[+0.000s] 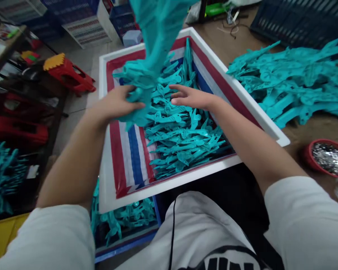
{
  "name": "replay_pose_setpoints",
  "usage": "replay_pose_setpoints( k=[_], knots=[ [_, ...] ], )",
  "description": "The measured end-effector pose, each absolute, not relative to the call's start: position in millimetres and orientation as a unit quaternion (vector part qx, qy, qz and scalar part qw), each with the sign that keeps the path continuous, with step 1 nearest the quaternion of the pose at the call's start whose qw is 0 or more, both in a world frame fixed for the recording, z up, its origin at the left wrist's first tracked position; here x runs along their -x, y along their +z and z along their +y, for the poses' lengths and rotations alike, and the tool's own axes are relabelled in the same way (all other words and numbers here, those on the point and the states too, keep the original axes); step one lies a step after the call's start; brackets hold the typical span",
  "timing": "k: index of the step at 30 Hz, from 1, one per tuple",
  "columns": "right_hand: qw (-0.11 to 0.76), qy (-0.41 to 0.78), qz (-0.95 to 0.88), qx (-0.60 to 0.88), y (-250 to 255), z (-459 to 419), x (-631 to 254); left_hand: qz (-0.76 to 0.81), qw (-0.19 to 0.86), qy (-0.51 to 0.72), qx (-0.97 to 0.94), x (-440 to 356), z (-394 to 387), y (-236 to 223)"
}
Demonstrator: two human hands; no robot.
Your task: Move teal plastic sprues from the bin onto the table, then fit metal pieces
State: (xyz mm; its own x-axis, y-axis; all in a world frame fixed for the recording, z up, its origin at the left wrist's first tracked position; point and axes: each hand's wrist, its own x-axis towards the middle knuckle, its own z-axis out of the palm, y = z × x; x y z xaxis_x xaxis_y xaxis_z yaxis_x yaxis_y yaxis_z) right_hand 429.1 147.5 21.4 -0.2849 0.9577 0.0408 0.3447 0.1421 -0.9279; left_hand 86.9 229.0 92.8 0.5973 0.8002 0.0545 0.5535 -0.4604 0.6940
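Observation:
A white box (191, 174) lined with red, white and blue striped sheet holds a heap of teal plastic clip parts (183, 138). My left hand (116, 103) is closed round a bundle of teal clip parts (138, 80) at the box's left side. My right hand (190, 96) lies flat with fingers stretched out on top of the heap, holding nothing. A blurred teal strip (157, 22) hangs down from above into the box.
A big pile of teal clip parts (295, 82) lies on the brown table at right, beside a red bowl of small metal pieces (328, 157). A blue crate with more clips (126, 221) sits below the box. Red stools (69, 73) and crates stand at left.

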Motion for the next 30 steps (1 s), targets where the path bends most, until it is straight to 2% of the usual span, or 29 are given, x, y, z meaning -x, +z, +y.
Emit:
replay_pose_setpoints(
  k=[2,4,7,11,16,21,24,30],
  knots=[
    [0.39,0.507,-0.627,0.445,30.2,142.9,-402.2,0.322,0.41,0.185,-0.833,-129.2,199.7,71.8],
    [0.431,0.538,-0.59,0.42,30.4,138.5,-385.8,0.277,0.475,0.244,-0.799,-159.0,181.0,49.3],
    [0.437,0.546,-0.562,0.442,21.3,132.3,-379.9,0.271,0.513,0.28,-0.765,-172.1,177.6,16.4],
    [0.44,0.504,-0.542,0.508,6.8,127.4,-384.6,0.258,0.549,0.253,-0.753,-165.8,200.1,-10.3],
    [0.519,0.425,-0.446,0.592,0.8,125.1,-408.8,0.261,0.594,0.276,-0.709,-173.3,211.7,-15.5],
    [0.574,0.435,-0.365,0.59,4.3,126.6,-436.2,0.227,0.679,0.296,-0.632,-178.9,210.8,-14.7],
    [0.57,0.415,-0.412,0.577,-0.3,125.6,-424.7,0.208,0.701,0.34,-0.591,-180.6,216.4,-15.2],
    [0.522,0.36,-0.484,0.603,-19.3,115.4,-353.4,0.237,0.68,0.42,-0.553,-187.8,214.1,-6.0]
  ],
)
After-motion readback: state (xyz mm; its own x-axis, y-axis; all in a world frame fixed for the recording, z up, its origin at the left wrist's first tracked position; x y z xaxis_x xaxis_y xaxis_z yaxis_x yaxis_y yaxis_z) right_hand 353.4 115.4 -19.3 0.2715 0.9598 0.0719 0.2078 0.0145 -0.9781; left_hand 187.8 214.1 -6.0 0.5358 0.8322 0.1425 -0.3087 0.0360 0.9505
